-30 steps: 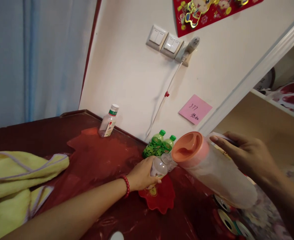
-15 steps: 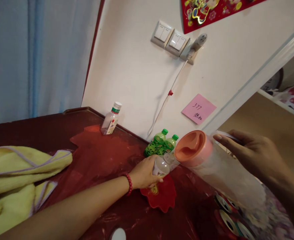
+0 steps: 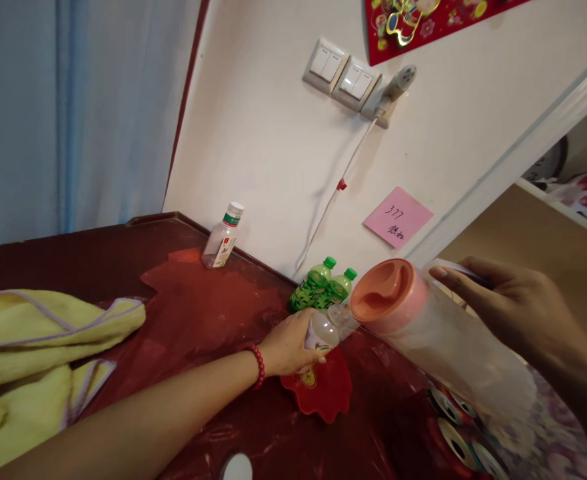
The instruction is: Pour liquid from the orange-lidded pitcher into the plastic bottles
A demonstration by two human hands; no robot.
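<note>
Item: left hand (image 3: 288, 350), centre of my frame, red bead bracelet (image 3: 259, 368) at the wrist; fingers clamped around an uncapped clear bottle (image 3: 322, 332). Item: right hand (image 3: 510, 303), right of centre, closed on the handle of a frosted pitcher (image 3: 453, 353). The pitcher lies tilted, its orange lid (image 3: 383, 293) facing left beside the bottle's mouth; whether the two touch, I cannot tell. Item: red scalloped dish (image 3: 329, 393), lower centre; whether the bottle rests on it, I cannot make out.

Surface: dark red tabletop (image 3: 208, 307), glossy, a paler patch left of centre. On it I list two green-capped bottles (image 3: 316, 287), centre, side by side near the wall; a white-capped bottle (image 3: 222, 241), left of centre, upright; a yellow cloth (image 3: 48, 340), far left, rumpled, lilac-edged; red cans (image 3: 453, 445), lower right.

Room: pale wall (image 3: 263, 153) bearing two switch panels (image 3: 326, 65), upper centre; a plug (image 3: 398, 85) with white cord (image 3: 318, 230); a pink note (image 3: 398, 217), marked 377; a red decoration (image 3: 426, 28), top edge. Blue curtain (image 3: 88, 113), upper left. Shelving (image 3: 518, 253), right.
</note>
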